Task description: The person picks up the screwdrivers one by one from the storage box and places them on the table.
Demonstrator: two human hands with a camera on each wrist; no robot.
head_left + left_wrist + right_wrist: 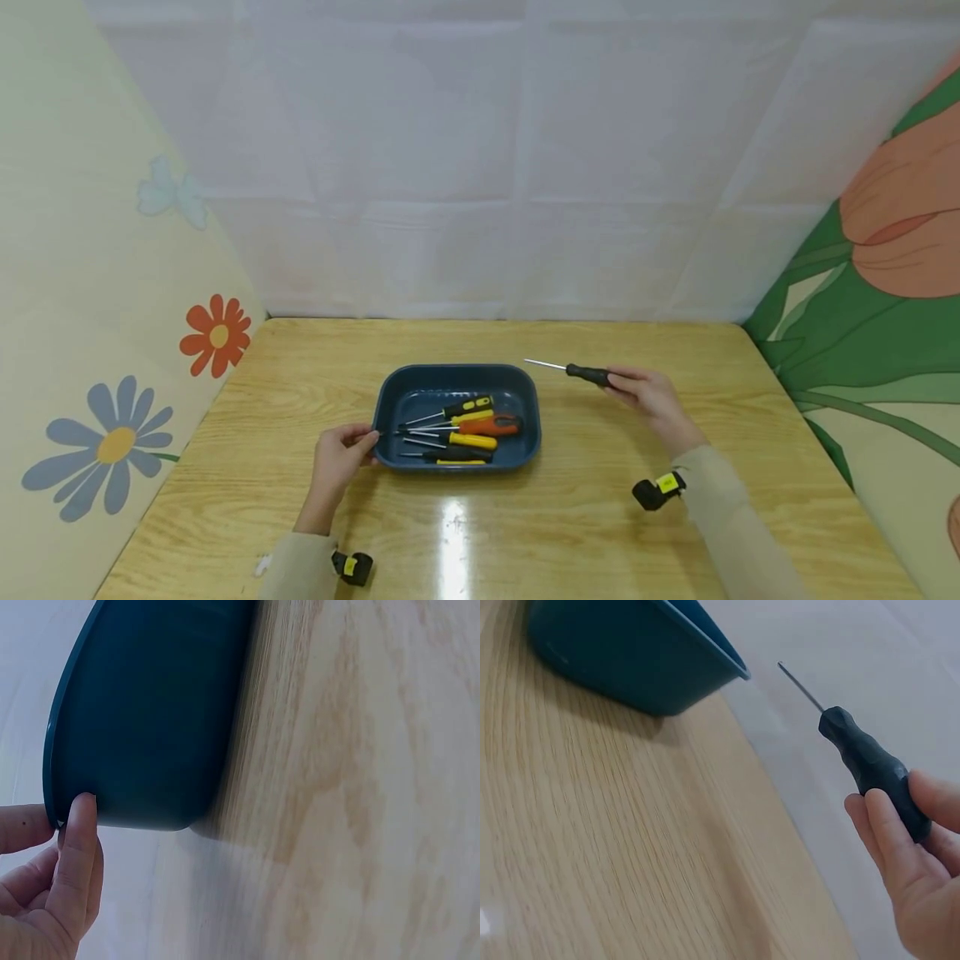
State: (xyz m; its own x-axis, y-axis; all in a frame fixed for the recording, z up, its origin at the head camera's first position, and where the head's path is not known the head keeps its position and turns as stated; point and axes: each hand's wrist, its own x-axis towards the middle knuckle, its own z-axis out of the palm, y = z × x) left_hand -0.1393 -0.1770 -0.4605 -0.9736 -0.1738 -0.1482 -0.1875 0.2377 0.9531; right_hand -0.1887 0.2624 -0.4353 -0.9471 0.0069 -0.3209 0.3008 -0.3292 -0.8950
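A dark blue plastic basin stands on the table and holds several screwdrivers with yellow, black and orange handles. My left hand pinches the basin's left rim between thumb and fingers; the left wrist view shows the fingers against its outer wall. To the right of the basin, my right hand holds a screwdriver by the end of its black handle. Its thin metal shaft points left toward the basin's far right corner. In the right wrist view this screwdriver is raised above the table.
The wooden table has a pale cloth backdrop behind it and flower-printed panels on both sides. A small white scrap lies near the left sleeve. Black wrist cameras sit on both sleeves.
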